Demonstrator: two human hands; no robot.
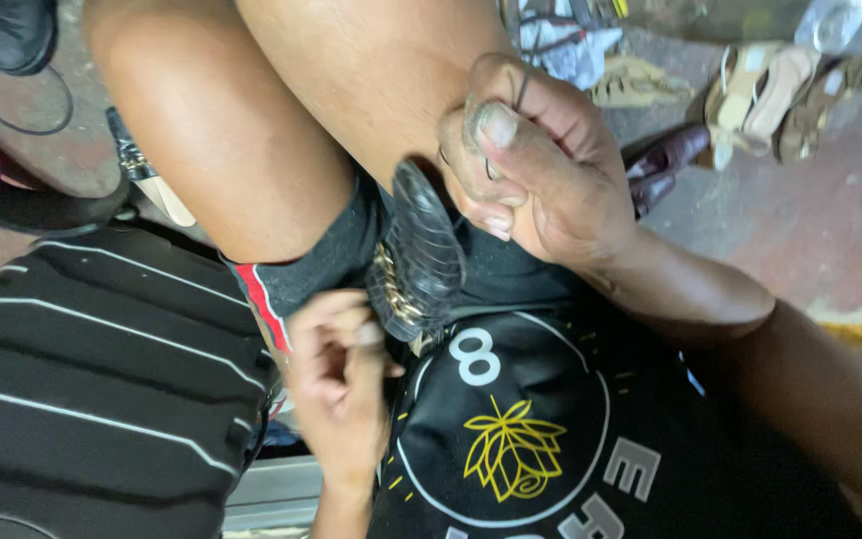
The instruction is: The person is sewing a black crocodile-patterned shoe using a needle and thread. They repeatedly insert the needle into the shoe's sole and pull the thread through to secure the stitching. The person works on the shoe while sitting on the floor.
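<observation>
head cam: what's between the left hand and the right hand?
The black woven shoe, clamped between the knees, lies between the left hand and right hand in the head view. The left hand touches its lower end; the right is fisted beside its upper end.

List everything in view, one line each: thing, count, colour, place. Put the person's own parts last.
black woven shoe: 1, black with a gold chain trim, wedged between the knees at centre
thread: 1 strand, dark, looped at the right fingertips
sandals: about 2, tan, on the floor top right
dark shoes: about 2, maroon, on the floor right of centre
striped bag: 1, black with white stripes, lower left
black ring: 1, black, on the floor top left
left hand: 1, at the shoe's lower end
right hand: 1, fist closed by the shoe's top, pinching thread
</observation>
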